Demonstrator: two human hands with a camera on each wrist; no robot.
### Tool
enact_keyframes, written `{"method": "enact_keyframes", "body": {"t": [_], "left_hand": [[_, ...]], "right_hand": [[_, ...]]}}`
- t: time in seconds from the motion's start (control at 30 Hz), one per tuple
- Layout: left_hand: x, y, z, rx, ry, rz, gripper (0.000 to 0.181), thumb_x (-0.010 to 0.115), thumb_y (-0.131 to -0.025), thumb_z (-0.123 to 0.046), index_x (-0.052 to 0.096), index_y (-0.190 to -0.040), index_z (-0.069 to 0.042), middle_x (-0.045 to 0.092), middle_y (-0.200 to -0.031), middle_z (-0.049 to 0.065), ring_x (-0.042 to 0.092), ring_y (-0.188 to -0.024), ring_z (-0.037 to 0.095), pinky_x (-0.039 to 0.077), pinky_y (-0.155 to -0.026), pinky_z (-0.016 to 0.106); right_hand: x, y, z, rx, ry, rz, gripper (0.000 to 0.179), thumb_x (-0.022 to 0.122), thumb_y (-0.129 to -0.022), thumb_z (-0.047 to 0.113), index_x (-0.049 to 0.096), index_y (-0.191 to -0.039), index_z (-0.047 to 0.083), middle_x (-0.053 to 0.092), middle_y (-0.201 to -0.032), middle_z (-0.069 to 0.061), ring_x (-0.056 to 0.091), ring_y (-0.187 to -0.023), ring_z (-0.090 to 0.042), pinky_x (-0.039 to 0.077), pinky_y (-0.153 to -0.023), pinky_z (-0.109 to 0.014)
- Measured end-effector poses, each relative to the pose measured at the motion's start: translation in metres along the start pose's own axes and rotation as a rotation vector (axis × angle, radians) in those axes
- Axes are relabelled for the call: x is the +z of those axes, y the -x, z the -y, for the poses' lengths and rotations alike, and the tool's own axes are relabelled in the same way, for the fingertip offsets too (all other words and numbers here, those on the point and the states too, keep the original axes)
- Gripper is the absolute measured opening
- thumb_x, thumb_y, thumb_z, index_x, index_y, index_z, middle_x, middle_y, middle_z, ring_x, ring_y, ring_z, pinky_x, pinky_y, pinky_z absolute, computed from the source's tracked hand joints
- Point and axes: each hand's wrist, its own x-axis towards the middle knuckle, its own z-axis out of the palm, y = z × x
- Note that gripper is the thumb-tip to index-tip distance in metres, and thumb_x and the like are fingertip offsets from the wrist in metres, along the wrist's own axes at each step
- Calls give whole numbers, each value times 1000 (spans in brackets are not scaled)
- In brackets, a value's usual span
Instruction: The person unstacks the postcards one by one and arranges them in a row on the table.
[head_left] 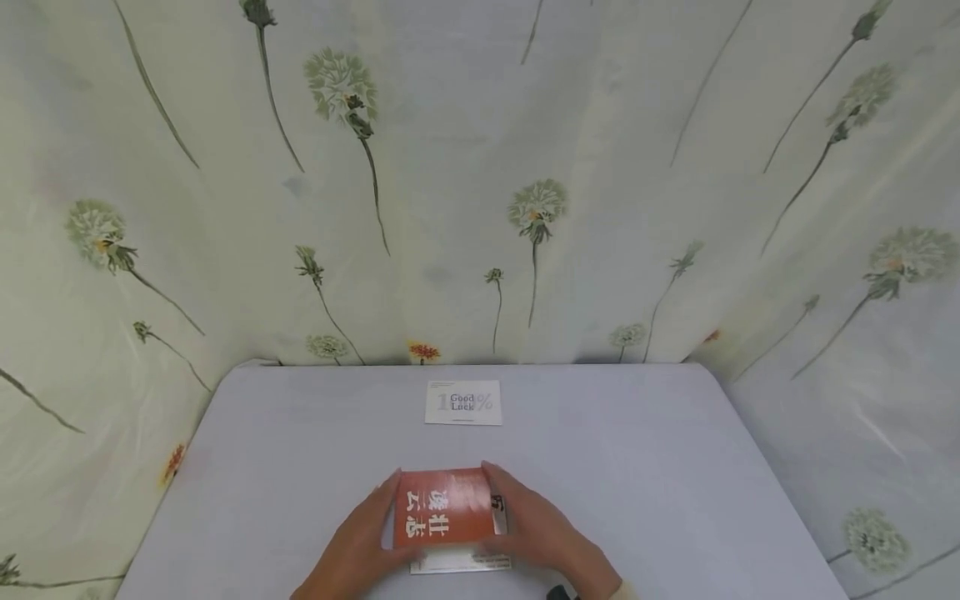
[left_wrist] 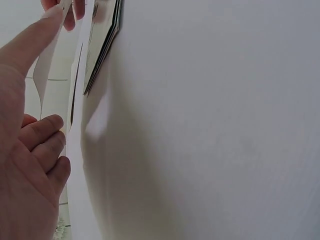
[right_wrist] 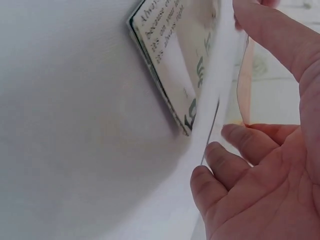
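A red card (head_left: 442, 521) with white Chinese characters is held flat by both hands in the head view. On its left edge my left hand (head_left: 360, 537) grips it, thumb at the near side and fingers at the far side. My right hand (head_left: 538, 527) pinches the right edge the same way. Seen edge-on in the left wrist view, the card (left_wrist: 46, 75) is thin and slightly bowed. Below it a small stack of printed cards (right_wrist: 172, 60) lies on the table, apart from the held card. The stack's near edge (head_left: 461, 562) shows between the hands.
A white card (head_left: 462, 412) printed "Good Luck" lies on the table beyond the hands. The pale table (head_left: 637, 450) has rounded far corners. A curtain-like cloth (head_left: 450, 167) with dandelion prints surrounds its back and sides.
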Motion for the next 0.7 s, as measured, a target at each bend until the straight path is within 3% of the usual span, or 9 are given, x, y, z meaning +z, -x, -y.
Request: {"method": "enact_keyframes", "body": {"t": [0.3, 0.7], "left_hand": [[-12, -2, 3, -24, -20, -63, 119, 88, -74, -63, 29, -167, -17, 43, -163, 8, 44, -146, 35, 43, -112, 60], [-32, -3, 9, -43, -8, -43, 120, 94, -72, -50, 28, -167, -17, 41, -165, 9, 41, -148, 37, 41, -115, 58]], "right_hand": [[-6, -15, 11, -56, 27, 15, 108, 90, -81, 44, 29, -166, 18, 37, -167, 0, 39, -151, -26, 40, -117, -52], [-12, -34, 23, -95, 117, 70, 106, 87, -84, 47, 27, -167, 19, 35, -168, -3, 36, -153, -26, 41, -117, -51]]}}
